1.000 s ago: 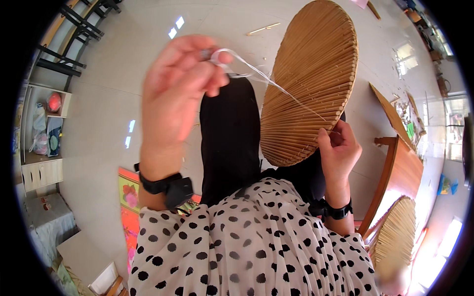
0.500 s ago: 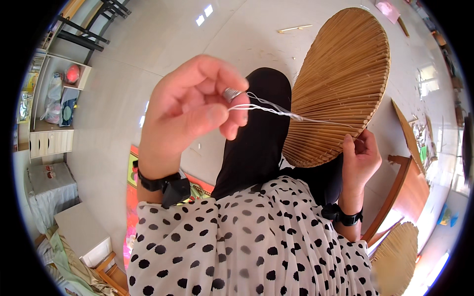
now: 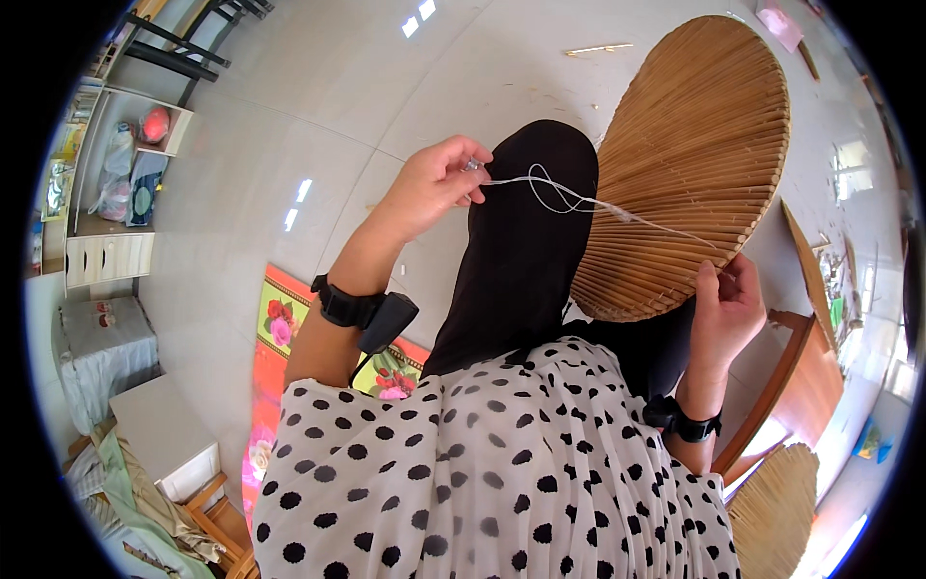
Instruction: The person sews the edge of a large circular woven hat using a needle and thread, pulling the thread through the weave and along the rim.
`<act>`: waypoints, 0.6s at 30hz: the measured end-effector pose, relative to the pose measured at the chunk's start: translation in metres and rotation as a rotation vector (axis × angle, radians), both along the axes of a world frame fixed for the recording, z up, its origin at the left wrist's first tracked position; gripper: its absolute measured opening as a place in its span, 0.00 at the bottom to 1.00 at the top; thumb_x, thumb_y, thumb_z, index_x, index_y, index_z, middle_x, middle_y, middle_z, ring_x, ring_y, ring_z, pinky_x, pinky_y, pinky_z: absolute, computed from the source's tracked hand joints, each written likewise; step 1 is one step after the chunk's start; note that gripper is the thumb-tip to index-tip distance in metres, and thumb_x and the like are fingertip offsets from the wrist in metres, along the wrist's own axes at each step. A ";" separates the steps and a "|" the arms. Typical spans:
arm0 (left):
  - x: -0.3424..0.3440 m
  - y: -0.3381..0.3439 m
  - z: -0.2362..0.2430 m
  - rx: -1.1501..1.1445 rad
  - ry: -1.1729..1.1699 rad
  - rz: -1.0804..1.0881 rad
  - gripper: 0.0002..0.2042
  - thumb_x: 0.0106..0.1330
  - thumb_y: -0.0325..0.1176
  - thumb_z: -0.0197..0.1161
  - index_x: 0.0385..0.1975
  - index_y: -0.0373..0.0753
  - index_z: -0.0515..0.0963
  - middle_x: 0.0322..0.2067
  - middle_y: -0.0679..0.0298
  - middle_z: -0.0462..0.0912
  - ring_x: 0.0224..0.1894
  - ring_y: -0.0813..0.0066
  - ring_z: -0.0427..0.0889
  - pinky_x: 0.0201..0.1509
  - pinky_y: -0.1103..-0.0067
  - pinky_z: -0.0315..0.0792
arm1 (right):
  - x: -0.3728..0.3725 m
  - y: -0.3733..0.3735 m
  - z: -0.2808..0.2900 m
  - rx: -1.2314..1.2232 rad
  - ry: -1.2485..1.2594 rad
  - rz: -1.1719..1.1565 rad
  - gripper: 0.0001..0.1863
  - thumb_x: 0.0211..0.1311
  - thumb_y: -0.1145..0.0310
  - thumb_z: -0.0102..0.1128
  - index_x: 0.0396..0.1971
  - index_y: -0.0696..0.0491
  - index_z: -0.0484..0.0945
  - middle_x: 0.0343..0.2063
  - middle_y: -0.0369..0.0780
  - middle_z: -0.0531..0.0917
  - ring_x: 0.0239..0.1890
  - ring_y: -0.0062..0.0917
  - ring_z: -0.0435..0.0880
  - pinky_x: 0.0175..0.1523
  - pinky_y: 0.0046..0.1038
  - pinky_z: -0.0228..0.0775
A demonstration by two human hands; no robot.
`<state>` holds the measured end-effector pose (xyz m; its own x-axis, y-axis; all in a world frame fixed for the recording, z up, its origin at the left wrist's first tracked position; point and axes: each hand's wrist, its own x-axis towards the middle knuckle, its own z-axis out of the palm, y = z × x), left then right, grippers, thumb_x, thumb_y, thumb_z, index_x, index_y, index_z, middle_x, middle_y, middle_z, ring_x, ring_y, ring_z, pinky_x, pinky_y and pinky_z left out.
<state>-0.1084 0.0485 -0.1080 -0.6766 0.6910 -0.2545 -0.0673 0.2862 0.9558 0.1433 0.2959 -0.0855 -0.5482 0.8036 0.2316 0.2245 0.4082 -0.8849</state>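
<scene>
A large brown pleated palm-leaf fan [image 3: 694,164] leans over my lap, its ribs running out to a stitched rim. My right hand [image 3: 728,309] pinches the fan's lower right rim between thumb and fingers. Over my dark-trousered knee, my left hand [image 3: 434,183] is closed on white thread [image 3: 559,198]. That thread forms loose loops by the knee and runs across the fan's face toward the right hand. A silvery metal thimble [image 3: 472,165] shows on a finger of the left hand. Whether a needle is in those fingers cannot be made out.
Another fan [image 3: 775,511] lies at lower right beside a reddish-brown wooden piece of furniture [image 3: 796,386]. A flowered mat [image 3: 265,386] is on the floor at left. Thin sticks [image 3: 598,48] lie on the tiles ahead. Shelving [image 3: 111,261] stands far left.
My left hand has moved down and away from the camera, and the thread between it and the fan has gone slack into loops. The right hand keeps its hold on the rim.
</scene>
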 end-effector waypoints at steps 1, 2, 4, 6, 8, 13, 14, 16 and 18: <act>0.001 -0.003 0.000 -0.010 0.008 0.010 0.09 0.69 0.27 0.56 0.47 0.35 0.76 0.35 0.65 0.82 0.33 0.79 0.81 0.39 0.82 0.75 | 0.000 -0.001 0.000 0.003 -0.003 0.006 0.12 0.58 0.78 0.65 0.41 0.65 0.79 0.30 0.37 0.86 0.30 0.14 0.83 0.36 0.17 0.77; 0.000 -0.005 0.001 0.006 0.032 0.029 0.09 0.69 0.26 0.56 0.47 0.35 0.76 0.34 0.65 0.81 0.33 0.79 0.80 0.39 0.82 0.75 | -0.001 0.000 0.002 0.009 -0.008 0.009 0.12 0.58 0.78 0.65 0.41 0.65 0.79 0.30 0.37 0.86 0.30 0.13 0.83 0.36 0.17 0.76; -0.003 -0.012 0.011 0.038 0.080 0.065 0.09 0.69 0.26 0.56 0.47 0.34 0.77 0.34 0.66 0.81 0.33 0.79 0.80 0.39 0.82 0.75 | 0.000 0.001 0.001 0.010 -0.020 0.013 0.12 0.58 0.78 0.64 0.41 0.65 0.79 0.30 0.37 0.86 0.30 0.13 0.83 0.36 0.17 0.76; -0.003 -0.017 0.032 0.188 0.170 0.110 0.09 0.68 0.26 0.59 0.45 0.34 0.77 0.33 0.66 0.81 0.32 0.81 0.81 0.38 0.82 0.75 | 0.002 0.003 -0.002 0.006 -0.033 0.012 0.12 0.58 0.78 0.64 0.42 0.65 0.79 0.31 0.37 0.86 0.30 0.13 0.83 0.36 0.17 0.76; -0.001 -0.021 0.059 0.340 0.323 0.231 0.08 0.67 0.26 0.60 0.43 0.33 0.78 0.33 0.65 0.82 0.32 0.81 0.81 0.39 0.83 0.75 | 0.001 0.002 -0.001 0.005 -0.019 0.012 0.12 0.58 0.78 0.64 0.42 0.65 0.79 0.31 0.37 0.86 0.31 0.14 0.83 0.37 0.17 0.77; -0.031 -0.039 0.108 0.502 1.069 0.855 0.07 0.66 0.25 0.63 0.42 0.34 0.78 0.37 0.65 0.83 0.40 0.80 0.80 0.48 0.85 0.71 | 0.000 0.003 0.002 0.024 -0.013 0.008 0.12 0.58 0.78 0.65 0.42 0.65 0.79 0.31 0.38 0.86 0.31 0.16 0.85 0.37 0.19 0.78; -0.038 -0.054 0.116 0.474 1.108 0.944 0.08 0.65 0.23 0.63 0.42 0.33 0.77 0.39 0.62 0.84 0.41 0.78 0.81 0.50 0.83 0.72 | -0.001 0.001 0.004 0.012 -0.027 0.015 0.12 0.58 0.78 0.65 0.42 0.65 0.79 0.31 0.38 0.86 0.31 0.17 0.86 0.37 0.19 0.79; -0.053 -0.080 0.130 0.427 1.180 1.118 0.08 0.63 0.20 0.63 0.42 0.32 0.76 0.45 0.57 0.84 0.43 0.73 0.82 0.56 0.79 0.73 | -0.002 -0.002 0.005 -0.009 -0.033 0.031 0.12 0.57 0.78 0.65 0.42 0.65 0.79 0.31 0.39 0.87 0.31 0.18 0.86 0.38 0.20 0.79; -0.064 -0.086 0.125 0.523 1.096 1.127 0.08 0.65 0.20 0.61 0.43 0.31 0.76 0.44 0.56 0.83 0.45 0.72 0.82 0.58 0.78 0.73 | 0.000 0.000 0.006 0.002 -0.026 0.025 0.12 0.57 0.78 0.65 0.42 0.65 0.79 0.30 0.40 0.87 0.31 0.19 0.87 0.38 0.21 0.80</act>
